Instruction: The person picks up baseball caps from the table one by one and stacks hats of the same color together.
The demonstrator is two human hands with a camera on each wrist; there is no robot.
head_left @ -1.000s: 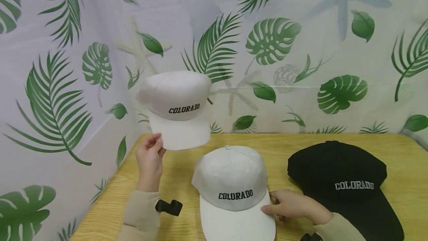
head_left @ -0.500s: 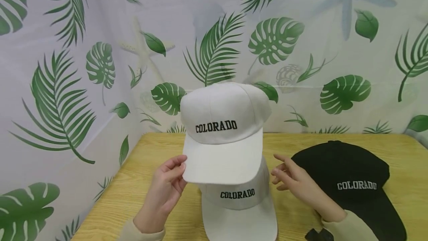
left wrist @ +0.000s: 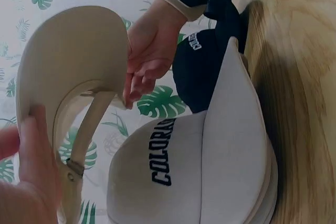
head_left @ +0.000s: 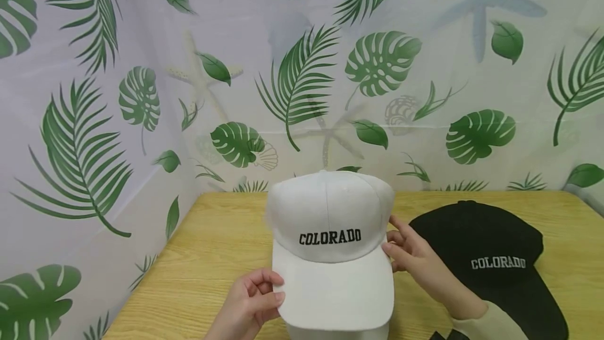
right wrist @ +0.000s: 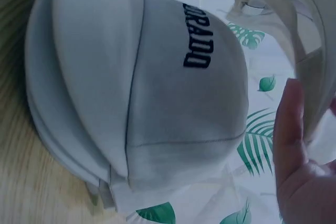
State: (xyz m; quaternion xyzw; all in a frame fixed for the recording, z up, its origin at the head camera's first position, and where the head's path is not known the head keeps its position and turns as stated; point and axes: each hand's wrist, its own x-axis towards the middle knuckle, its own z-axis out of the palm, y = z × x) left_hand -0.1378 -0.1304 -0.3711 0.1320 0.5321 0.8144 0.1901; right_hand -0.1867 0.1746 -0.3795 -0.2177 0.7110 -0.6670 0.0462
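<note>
A white baseball cap [head_left: 330, 293] with black COLORADO lettering is held tilted over a stack of white caps [left wrist: 231, 150]. My left hand [head_left: 252, 303] pinches the left edge of its brim between thumb and fingers. At its right side my right hand [head_left: 424, 266] touches the cap where brim meets crown, the fingers loosely bent. Several brims nest in the stack [right wrist: 184, 103] in the right wrist view. From the head, most of that stack is hidden behind the held cap. The inside band and back strap [left wrist: 89, 129] show in the left wrist view.
To the right a black COLORADO cap [head_left: 476, 235] lies on the wooden table [head_left: 189, 266], brim toward the front. A leaf-printed cloth [head_left: 302, 77] hangs behind the table and along its left side.
The left hand has carried the white cap from the left to the right and down over the stack. My right hand left the lower cap's brim and now touches the carried cap's side.
</note>
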